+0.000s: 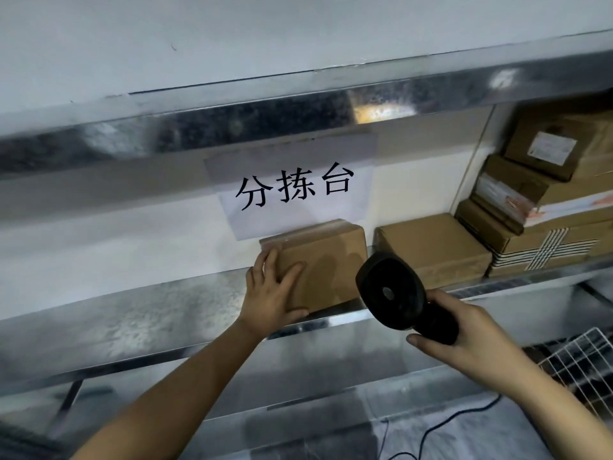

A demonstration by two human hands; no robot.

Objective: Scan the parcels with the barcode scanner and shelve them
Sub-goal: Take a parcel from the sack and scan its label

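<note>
Now my left hand (273,290) lies spread on a brown parcel (323,265) on the metal shelf (139,313); my right hand (464,330) grips the barcode scanner (394,293). Beside it, seemingly more parcels (544,207).

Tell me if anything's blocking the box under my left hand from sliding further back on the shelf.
Nothing visible does. The left hand lies flat on the box, already on the shelf. A second box sits to its right, apart.

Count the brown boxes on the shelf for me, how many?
6: one under the left hand, one beside it, four stacked at the right. More may hide beyond the edge.
</note>
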